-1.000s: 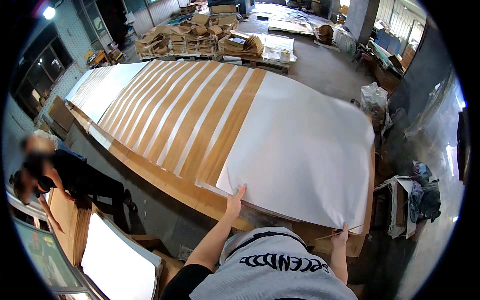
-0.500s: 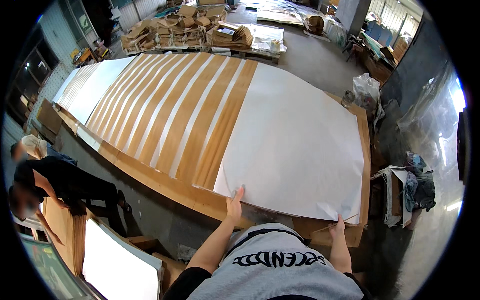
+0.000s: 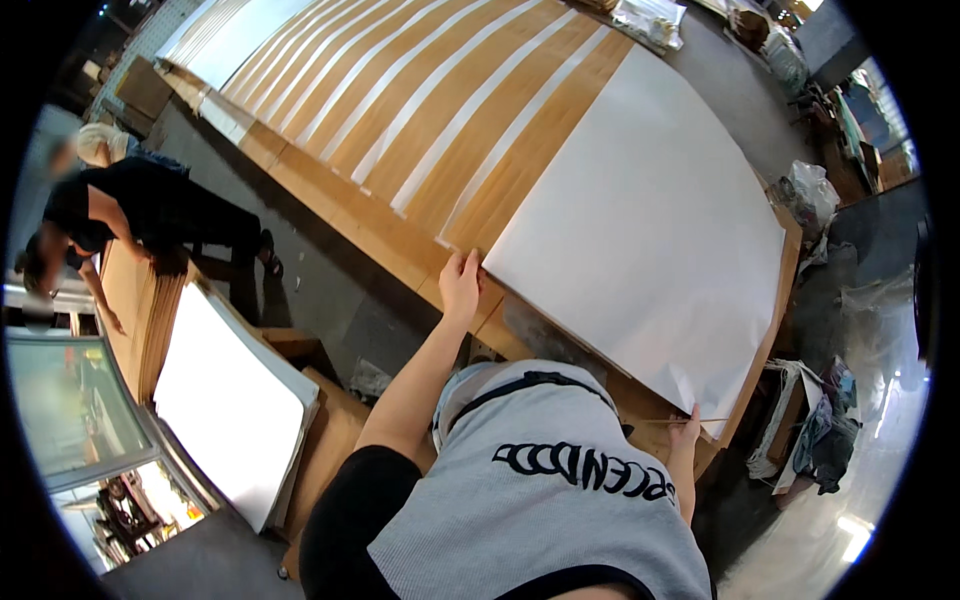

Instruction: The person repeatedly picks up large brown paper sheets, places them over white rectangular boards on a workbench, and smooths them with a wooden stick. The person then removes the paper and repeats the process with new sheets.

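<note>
While both hands sit at the near edge of the big white sheet, the lines below say how the laying-down looks best handled.

Left hand (image 3: 460, 285): fingers spread flat and open, resting on the near-left corner of the white sheet (image 3: 640, 230); they press rather than pinch.

Right hand (image 3: 686, 432): fingers closed lightly on the sheet's near-right corner, which lifts a little just above them (how firm the pinch is I cannot tell at this size).

Sheet: it lies beyond both sets of fingers, spread over the brown panel (image 3: 400, 255) on the long bench (image 3: 315, 195).

Neighbouring work: beyond and to the left of the left fingers run brown strips with white bands between them (image 3: 440, 110).

Judgement on alignment: the left fingers sit right at the seam with the last brown strip, so that corner seems the one to fix first.

Judgement on tension: an even, gentle pull from the right fingers should keep the corner from creasing.

Risk: a hard tug may tear the lifted corner.

Nearby: a person in black (image 3: 130, 215) bends over a separate stack of white sheets (image 3: 225, 400), well apart to the left.
</note>
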A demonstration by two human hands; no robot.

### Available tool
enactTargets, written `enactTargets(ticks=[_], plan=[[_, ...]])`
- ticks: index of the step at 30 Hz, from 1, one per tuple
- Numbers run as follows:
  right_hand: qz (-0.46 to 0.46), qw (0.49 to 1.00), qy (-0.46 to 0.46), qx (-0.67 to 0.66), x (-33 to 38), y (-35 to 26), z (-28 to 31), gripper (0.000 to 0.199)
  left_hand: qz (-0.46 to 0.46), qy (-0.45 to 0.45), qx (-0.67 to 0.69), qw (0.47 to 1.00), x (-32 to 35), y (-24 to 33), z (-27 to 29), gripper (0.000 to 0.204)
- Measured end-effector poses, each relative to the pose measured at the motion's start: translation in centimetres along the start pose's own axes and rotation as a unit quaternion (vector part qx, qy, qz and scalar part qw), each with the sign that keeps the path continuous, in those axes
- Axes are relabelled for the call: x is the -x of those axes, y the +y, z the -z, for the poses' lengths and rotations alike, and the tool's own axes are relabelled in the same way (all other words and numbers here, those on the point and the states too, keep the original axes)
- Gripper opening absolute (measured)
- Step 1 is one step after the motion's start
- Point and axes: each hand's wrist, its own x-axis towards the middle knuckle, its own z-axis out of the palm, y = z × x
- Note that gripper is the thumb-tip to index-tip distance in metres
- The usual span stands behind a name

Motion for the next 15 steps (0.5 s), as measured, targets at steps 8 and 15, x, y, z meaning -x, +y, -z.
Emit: enactTargets(ticks=[8, 15], plan=[[-0.007, 0.999, -0.043, 0.032, -0.3, -0.6, 0.1, 0.030, 0.026, 0.025, 0.068, 0.997, -0.9, -1.4, -0.7, 0.021], [-0.013, 1.000, -0.015, -0.004, -1.0, -0.3, 0.1, 0.033, 0.028, 0.021, 0.063, 0.997, -1.0, -0.9, -0.7, 0.021]])
